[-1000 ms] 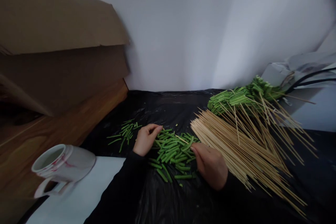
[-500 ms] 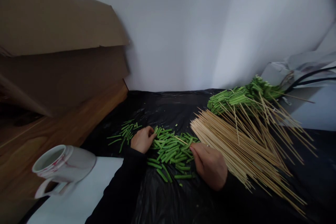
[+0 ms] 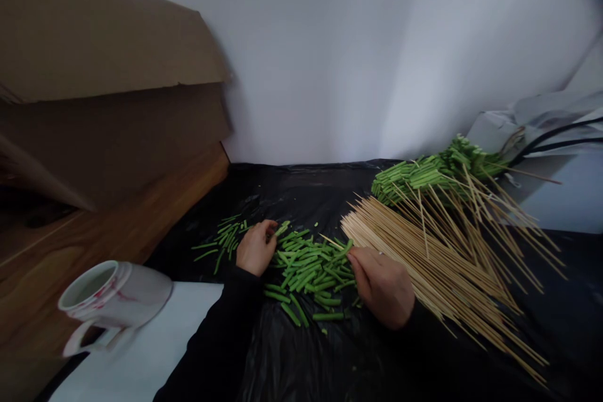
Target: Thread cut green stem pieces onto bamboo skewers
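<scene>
My right hand (image 3: pixel 384 282) pinches a bamboo skewer (image 3: pixel 330 240), its bare tip pointing left over the heap of cut green bean pieces (image 3: pixel 308 264). Close to those fingertips a green piece lies across the skewer, seemingly threaded on it. At the heap's upper left edge, my left hand (image 3: pixel 255 249) has thumb and fingers closed on a short green bean piece (image 3: pixel 282 228). Behind that hand lies a smaller scatter of thinner bean pieces (image 3: pixel 228 237). Just right of my right hand is a thick spread of bare bamboo skewers (image 3: pixel 424 251).
Filled skewers with green pieces (image 3: pixel 419 177) are stacked at the back right by a grey bag (image 3: pixel 541 116). A white mug (image 3: pixel 141 292) lies tilted at left near a white board (image 3: pixel 155 339). Black plastic sheeting (image 3: pixel 301 185) covers the surface. A cardboard box (image 3: pixel 117 44) stands back left.
My left hand has lifted slightly, and a green bean piece now shows at its fingertips. The right hand has shifted a little right, drawing the skewer along.
</scene>
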`<control>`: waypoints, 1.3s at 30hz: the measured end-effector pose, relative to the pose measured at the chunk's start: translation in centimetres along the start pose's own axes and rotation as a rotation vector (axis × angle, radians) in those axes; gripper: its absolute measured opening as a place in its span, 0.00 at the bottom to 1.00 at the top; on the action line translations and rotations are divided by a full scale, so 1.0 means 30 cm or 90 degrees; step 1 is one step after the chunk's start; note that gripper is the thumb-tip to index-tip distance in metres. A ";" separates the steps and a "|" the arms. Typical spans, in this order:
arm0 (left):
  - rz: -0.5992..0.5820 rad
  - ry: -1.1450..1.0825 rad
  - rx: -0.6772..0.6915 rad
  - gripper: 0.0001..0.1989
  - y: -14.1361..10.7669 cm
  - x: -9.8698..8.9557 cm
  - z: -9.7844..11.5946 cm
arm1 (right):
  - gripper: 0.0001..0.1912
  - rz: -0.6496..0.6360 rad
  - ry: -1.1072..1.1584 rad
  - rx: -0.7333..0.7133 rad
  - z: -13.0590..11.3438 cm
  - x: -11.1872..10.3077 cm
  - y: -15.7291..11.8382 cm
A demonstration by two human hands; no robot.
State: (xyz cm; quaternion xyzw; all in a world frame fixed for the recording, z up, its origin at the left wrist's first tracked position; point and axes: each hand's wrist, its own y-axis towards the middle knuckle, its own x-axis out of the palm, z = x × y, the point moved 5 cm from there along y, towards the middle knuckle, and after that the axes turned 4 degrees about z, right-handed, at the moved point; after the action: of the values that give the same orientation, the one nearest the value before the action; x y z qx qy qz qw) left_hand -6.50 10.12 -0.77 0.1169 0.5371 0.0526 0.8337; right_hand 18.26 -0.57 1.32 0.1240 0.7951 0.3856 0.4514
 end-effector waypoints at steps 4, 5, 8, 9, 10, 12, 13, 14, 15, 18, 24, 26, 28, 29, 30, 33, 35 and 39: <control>0.081 -0.055 0.081 0.08 -0.009 -0.030 0.064 | 0.13 0.011 0.002 0.012 0.016 -0.008 0.008; 0.081 -0.080 0.109 0.07 -0.015 -0.034 0.086 | 0.13 0.011 0.005 0.013 0.018 -0.008 0.009; 0.004 -0.175 0.203 0.09 -0.042 -0.025 0.157 | 0.13 0.009 0.000 0.011 0.020 -0.006 0.008; -0.032 -0.199 0.228 0.10 -0.052 -0.019 0.175 | 0.14 0.007 -0.003 0.011 0.020 -0.005 0.008; -0.063 -0.214 0.247 0.10 -0.061 -0.012 0.189 | 0.14 0.007 -0.005 0.011 0.020 -0.005 0.008; -0.113 -0.213 0.274 0.10 -0.075 0.001 0.203 | 0.14 0.007 -0.003 0.014 0.019 -0.006 0.008; -0.132 -0.203 0.282 0.10 -0.079 0.007 0.205 | 0.14 0.007 0.000 0.015 0.019 -0.006 0.009; -0.147 -0.191 0.287 0.10 -0.081 0.012 0.203 | 0.14 0.008 0.002 0.016 0.018 -0.007 0.009; -0.160 -0.180 0.289 0.09 -0.081 0.016 0.200 | 0.14 0.009 0.002 0.015 0.017 -0.007 0.010; -0.192 -0.168 0.287 0.08 -0.078 0.022 0.193 | 0.14 0.010 -0.011 0.011 0.013 -0.007 0.010; -0.128 -0.340 0.215 0.08 -0.066 -0.011 0.201 | 0.13 0.019 -0.003 0.003 0.007 -0.008 0.007; -0.086 -0.456 0.113 0.09 -0.058 -0.020 0.185 | 0.13 0.026 0.024 -0.008 0.000 -0.011 0.007; -0.076 -0.589 0.004 0.11 -0.055 -0.015 0.168 | 0.12 0.035 0.038 -0.020 -0.008 -0.013 0.006; -0.084 -0.656 -0.047 0.13 -0.056 -0.006 0.162 | 0.12 0.034 0.037 -0.023 -0.012 -0.012 0.004; -0.101 -0.719 -0.094 0.14 -0.059 0.004 0.160 | 0.12 0.028 0.032 -0.024 -0.015 -0.009 0.003; -0.165 -0.864 -0.202 0.17 -0.072 0.035 0.168 | 0.13 0.005 0.018 -0.026 -0.022 0.004 -0.005; -0.201 -0.913 -0.241 0.18 -0.083 0.048 0.182 | 0.14 -0.004 0.014 -0.030 -0.024 0.010 -0.010; -0.237 -0.960 -0.257 0.15 -0.098 0.057 0.205 | 0.14 -0.016 0.007 -0.032 -0.026 0.014 -0.016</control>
State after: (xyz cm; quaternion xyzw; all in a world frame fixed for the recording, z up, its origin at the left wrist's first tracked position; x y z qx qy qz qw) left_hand -0.31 6.77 -0.57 -0.1235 -0.1805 -0.0842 0.9722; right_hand 17.47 -1.05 0.95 0.1006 0.7893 0.4003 0.4545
